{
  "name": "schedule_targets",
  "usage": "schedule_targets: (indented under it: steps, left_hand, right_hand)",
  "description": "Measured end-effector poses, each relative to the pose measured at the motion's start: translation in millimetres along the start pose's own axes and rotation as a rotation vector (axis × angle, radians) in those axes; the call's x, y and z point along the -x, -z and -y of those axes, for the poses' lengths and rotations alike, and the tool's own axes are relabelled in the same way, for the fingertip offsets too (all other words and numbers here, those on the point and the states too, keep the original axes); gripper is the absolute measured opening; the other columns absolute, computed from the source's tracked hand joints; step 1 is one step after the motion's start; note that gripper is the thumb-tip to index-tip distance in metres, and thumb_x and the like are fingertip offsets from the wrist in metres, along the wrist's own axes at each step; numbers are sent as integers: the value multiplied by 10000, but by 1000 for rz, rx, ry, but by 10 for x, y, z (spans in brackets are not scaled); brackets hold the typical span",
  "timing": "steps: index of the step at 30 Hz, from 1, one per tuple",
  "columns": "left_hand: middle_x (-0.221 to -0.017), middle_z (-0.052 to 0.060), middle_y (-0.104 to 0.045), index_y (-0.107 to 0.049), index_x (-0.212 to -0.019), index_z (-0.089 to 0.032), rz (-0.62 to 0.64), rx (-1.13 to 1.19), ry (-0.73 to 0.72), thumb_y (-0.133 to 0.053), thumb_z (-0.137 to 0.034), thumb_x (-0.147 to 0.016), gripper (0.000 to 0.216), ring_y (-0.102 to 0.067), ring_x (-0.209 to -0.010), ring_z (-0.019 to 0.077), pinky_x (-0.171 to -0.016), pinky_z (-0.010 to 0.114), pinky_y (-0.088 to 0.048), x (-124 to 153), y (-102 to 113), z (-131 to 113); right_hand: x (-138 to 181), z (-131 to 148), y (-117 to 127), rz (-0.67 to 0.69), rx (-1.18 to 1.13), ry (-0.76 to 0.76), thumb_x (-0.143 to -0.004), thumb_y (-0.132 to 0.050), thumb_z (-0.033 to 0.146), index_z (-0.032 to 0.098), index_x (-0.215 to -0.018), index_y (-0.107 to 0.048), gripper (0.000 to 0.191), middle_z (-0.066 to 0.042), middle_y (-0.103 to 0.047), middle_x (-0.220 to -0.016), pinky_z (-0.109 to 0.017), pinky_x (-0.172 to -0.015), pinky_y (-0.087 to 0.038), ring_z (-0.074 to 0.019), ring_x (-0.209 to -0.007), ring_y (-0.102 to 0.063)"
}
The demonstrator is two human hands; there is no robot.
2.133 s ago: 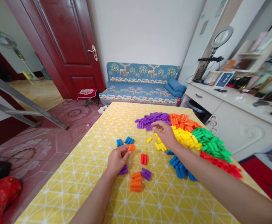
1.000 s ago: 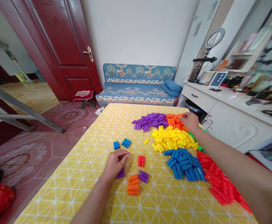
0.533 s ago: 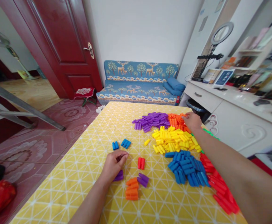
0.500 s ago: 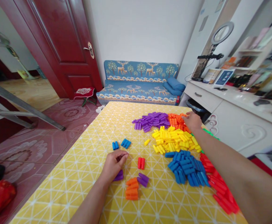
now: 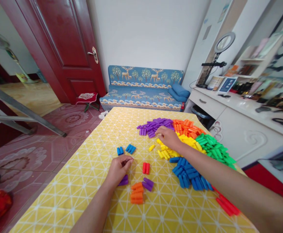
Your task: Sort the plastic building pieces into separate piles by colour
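Observation:
My left hand (image 5: pixel 119 167) rests on the table with thumb and fingertips pinched together; anything between them is too small to make out. Beside it lie purple plastic pieces (image 5: pixel 123 180), partly covered by the hand, and blue pieces (image 5: pixel 131 149) just beyond it. My right hand (image 5: pixel 167 136) hovers between the purple pile (image 5: pixel 159 123) and the yellow pile (image 5: pixel 188 141), its fingers closed downward. Whatever it may hold is hidden. Between the hands are a red pair (image 5: pixel 146 168) and a lone yellow piece (image 5: pixel 151 148). Nearer are orange pieces (image 5: pixel 137 197) and a purple pair (image 5: pixel 148 184).
Orange (image 5: pixel 187 127), green (image 5: pixel 214 149), blue (image 5: pixel 190 173) and red (image 5: pixel 226 205) piles cover the right side of the yellow cloth-covered table (image 5: pixel 83 181). A blue sofa (image 5: pixel 141 92) stands behind it, a white dresser (image 5: pixel 248 126) to the right.
My right hand has moved left from the orange pile to the space by the purple and yellow piles, uncovering the green pile. My left hand has stayed in place.

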State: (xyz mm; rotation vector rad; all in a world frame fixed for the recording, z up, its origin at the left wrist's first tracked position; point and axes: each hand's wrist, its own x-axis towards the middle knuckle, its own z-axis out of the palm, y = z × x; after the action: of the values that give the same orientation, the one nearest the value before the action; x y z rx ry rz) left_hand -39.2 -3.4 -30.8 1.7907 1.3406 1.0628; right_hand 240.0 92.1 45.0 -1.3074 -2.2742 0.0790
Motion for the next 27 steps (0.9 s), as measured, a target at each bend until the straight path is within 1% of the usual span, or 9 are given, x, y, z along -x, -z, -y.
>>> schedule_targets:
  steps: [1, 3, 5, 7, 10, 15, 21, 25, 27]
  left_hand:
    - [-787, 49, -706, -704, -823, -159, -1, 2, -4, -559, -327, -840, 222, -629, -711, 173, -663, 253, -460, 2, -1, 7]
    - [-789, 49, -706, -705, -824, -160, -8, 8, -11, -562, -329, -840, 222, -629, -718, 173, -666, 252, -461, 5, -5, 23]
    - [-789, 50, -706, -706, -821, -159, -14, 15, -14, -567, -327, -838, 219, -631, -723, 174, -673, 254, -464, 6, -9, 36]
    - [-797, 53, -710, -707, -825, -159, -14, 23, -15, -570, -325, -837, 216, -637, -734, 178, -681, 257, -468, 5, -12, 44]
    - [-811, 56, -715, -709, -830, -162, -9, 32, -20, -573, -322, -835, 210, -644, -745, 182, -689, 260, -474, 2, -12, 49]
    - [-813, 61, -719, -712, -845, -161, -11, 43, -11, -571, -336, -836, 225, -650, -746, 187, -692, 269, -483, 0, -17, 64]
    - [-819, 61, -723, -712, -843, -162, -16, 47, -10, -579, -337, -829, 219, -655, -754, 192, -696, 276, -488, -12, -25, 83]
    - [-806, 60, -716, -710, -843, -158, -15, 42, 2, -573, -344, -832, 231, -643, -732, 187, -677, 273, -483, -10, -19, 65]
    - [-799, 58, -711, -708, -842, -155, -14, 47, 8, -569, -344, -834, 235, -635, -719, 182, -669, 271, -480, -2, -13, 50]
  right_hand:
    - [29, 135, -55, 107, 31, 30, -816, -507, 156, 228, -974, -681, 245, -30, -648, -1065, -283, -814, -448, -183, -962, -607]
    - [90, 345, -155, 280, 132, 27, -821, -506, 153, 247, -1045, -669, 293, -29, -644, -1109, -285, -817, -440, -191, -1000, -604]
    - [143, 475, -239, 386, 224, -1, -834, -485, 144, 251, -1087, -658, 325, -40, -649, -1102, -283, -806, -435, -198, -1008, -606]
    - [184, 546, -302, 432, 274, -10, -849, -463, 144, 243, -1042, -673, 302, -51, -657, -1050, -277, -779, -434, -200, -974, -617]
    - [234, 598, -355, 437, 306, -12, -874, -448, 172, 216, -947, -679, 247, -69, -644, -1010, -272, -729, -430, -199, -907, -627]
    - [316, 590, -343, 430, 354, -13, -918, -413, 210, 185, -963, -651, 243, -90, -622, -1008, -274, -710, -419, -200, -890, -611]
    - [358, 543, -276, 423, 395, -48, -930, -405, 207, 157, -929, -652, 252, -106, -615, -985, -279, -726, -413, -199, -898, -591]
    - [437, 738, -276, 373, 341, -31, -941, -418, 246, 184, -901, -648, 242, -76, -617, -990, -269, -750, -404, -189, -965, -574]
    - [526, 884, -291, 333, 276, -53, -935, -452, 312, 209, -953, -635, 211, -52, -618, -988, -267, -735, -402, -184, -952, -584]
